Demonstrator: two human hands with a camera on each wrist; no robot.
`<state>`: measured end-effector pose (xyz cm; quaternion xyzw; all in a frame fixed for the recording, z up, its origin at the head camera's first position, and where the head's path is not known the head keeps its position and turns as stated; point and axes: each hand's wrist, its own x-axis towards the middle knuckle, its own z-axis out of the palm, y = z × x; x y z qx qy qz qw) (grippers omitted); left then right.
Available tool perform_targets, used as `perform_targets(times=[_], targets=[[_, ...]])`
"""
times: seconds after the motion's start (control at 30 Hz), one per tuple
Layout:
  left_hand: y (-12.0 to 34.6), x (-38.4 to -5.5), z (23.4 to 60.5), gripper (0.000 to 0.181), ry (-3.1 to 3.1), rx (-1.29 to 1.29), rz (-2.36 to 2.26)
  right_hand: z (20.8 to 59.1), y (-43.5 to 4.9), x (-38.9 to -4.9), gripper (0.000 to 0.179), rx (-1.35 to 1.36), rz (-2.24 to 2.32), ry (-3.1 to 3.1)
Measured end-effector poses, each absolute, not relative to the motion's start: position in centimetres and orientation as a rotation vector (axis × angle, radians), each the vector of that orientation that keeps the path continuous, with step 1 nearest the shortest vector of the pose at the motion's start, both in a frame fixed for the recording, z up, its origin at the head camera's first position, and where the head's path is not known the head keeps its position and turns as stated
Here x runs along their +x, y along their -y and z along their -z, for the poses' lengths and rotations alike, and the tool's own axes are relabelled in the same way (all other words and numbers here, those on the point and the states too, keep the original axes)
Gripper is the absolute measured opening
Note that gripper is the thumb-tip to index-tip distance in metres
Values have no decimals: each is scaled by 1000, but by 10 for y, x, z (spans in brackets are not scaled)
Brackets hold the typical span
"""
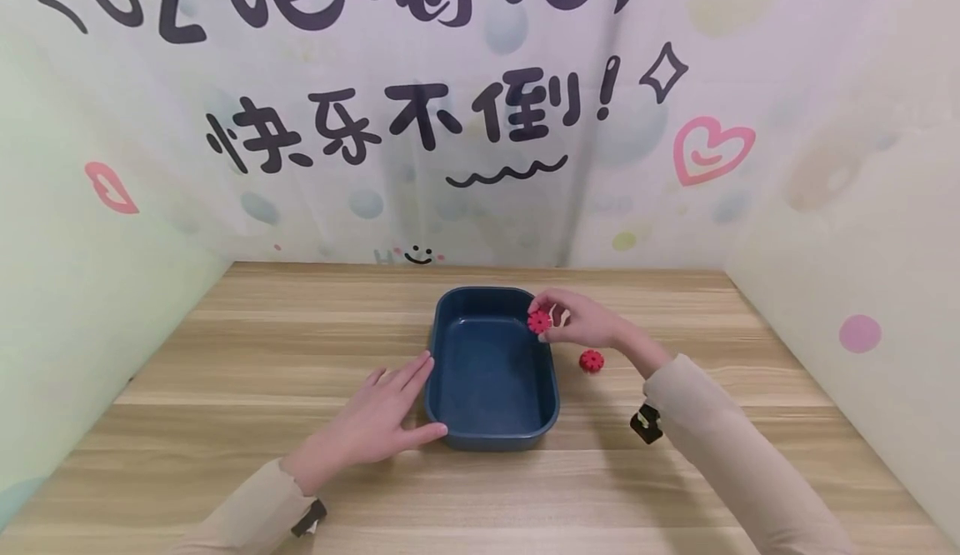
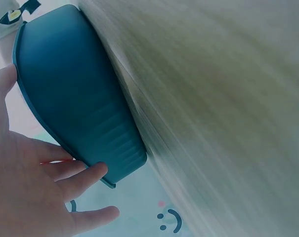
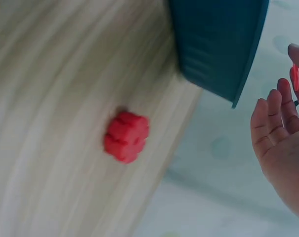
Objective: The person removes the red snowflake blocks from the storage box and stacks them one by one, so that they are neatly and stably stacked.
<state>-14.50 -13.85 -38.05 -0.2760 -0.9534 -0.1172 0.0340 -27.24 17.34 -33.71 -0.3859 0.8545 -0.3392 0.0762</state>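
A dark blue rectangular bin (image 1: pixel 491 440) stands on the table. My left hand (image 1: pixel 378 413) rests at its left rim, fingers spread and fairly straight, with fingertips and thumb touching the edge. Over the bin's far right rim, my right hand (image 1: pixel 581 317) pinches a thin red notched disc (image 1: pixel 538 322) between thumb and finger. That disc appears edge-on in the right wrist view. Just right of the bin lies a small stack of red notched discs (image 1: pixel 592 361), seen closer as red discs (image 3: pixel 126 137) in the right wrist view. The bin's inner floor shows no discs.
The wood-grain table (image 1: pixel 300 322) ends at a printed cloth backdrop (image 1: pixel 420 205) behind the bin. Pale walls stand on the left and right. A black strap piece (image 1: pixel 647 423) hangs below the right sleeve, and another black piece (image 1: pixel 309 518) below the left.
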Motion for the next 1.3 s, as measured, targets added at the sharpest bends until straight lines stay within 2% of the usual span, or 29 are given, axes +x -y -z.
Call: perform_targets(times=[0.53, 0.87, 1.3], targets=[[138, -145, 379, 91, 2923, -858, 337, 341, -217, -239, 32, -920, 1164, -2600], [138, -145, 378, 91, 2927, -861, 335, 385, -252, -258, 35, -872, 1159, -2586], [139, -144, 378, 91, 2924, -862, 339, 397, -257, -262, 36, -913, 1104, -2595]])
